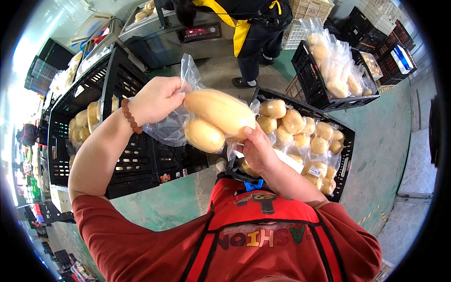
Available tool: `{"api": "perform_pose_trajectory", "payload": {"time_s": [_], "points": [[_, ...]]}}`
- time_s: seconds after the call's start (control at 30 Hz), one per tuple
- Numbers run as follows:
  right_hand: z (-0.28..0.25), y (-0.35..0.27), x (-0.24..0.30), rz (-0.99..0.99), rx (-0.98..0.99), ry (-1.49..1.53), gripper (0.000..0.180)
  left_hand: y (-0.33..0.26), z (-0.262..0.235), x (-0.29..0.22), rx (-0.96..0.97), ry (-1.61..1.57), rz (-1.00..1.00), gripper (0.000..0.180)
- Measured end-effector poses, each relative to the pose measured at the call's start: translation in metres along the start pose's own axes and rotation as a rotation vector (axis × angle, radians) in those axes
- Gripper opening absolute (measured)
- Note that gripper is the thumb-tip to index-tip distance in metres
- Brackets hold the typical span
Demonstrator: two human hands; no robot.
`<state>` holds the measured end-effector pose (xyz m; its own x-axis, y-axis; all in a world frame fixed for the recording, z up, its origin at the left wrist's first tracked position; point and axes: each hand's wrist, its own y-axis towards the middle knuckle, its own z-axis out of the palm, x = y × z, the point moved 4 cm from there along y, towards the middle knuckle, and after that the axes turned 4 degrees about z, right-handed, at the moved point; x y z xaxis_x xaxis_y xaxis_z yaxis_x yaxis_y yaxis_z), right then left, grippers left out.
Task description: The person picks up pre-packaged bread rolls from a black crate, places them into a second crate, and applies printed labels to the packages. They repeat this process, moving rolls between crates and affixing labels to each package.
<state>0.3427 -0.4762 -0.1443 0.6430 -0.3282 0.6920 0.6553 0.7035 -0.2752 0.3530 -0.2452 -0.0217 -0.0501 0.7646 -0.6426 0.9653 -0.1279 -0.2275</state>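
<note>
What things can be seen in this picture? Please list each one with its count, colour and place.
clear plastic bag: one, transparent, held in both hands
pale tubers: two, yellowish, inside the bag
black crates: several, left, right and rear
bagged tubers: many, yellowish, in the right crate
metal machine: one, grey, top centre
another person: one, dark clothes, by the machine
floor: green
left hand: gripping the bag's top
right hand: supporting the bag below

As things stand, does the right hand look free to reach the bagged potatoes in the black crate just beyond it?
Probably not right away: the right hand is gripping the clear bag, though nothing blocks the way to the black crate.
</note>
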Motion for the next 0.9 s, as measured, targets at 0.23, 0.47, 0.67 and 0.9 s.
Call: {"api": "perform_pose_trajectory", "payload": {"time_s": [0.23,0.47,0.67,0.9], "points": [[-0.008,0.002,-0.007,0.04,-0.098,0.007,0.073,0.0,0.003,-0.004,-0.023,0.049,0.151,0.022],[-0.007,0.004,-0.01,0.016,-0.095,0.041,0.065,-0.001,0.002,-0.007,-0.008,0.142,0.138,0.022],[-0.008,0.006,-0.013,0.018,-0.073,0.063,0.064,-0.001,0.002,-0.007,-0.027,0.167,0.123,0.022],[-0.011,0.007,-0.017,0.037,-0.089,0.037,0.074,-0.002,0.0,-0.015,-0.016,0.21,0.096,0.022]]}}
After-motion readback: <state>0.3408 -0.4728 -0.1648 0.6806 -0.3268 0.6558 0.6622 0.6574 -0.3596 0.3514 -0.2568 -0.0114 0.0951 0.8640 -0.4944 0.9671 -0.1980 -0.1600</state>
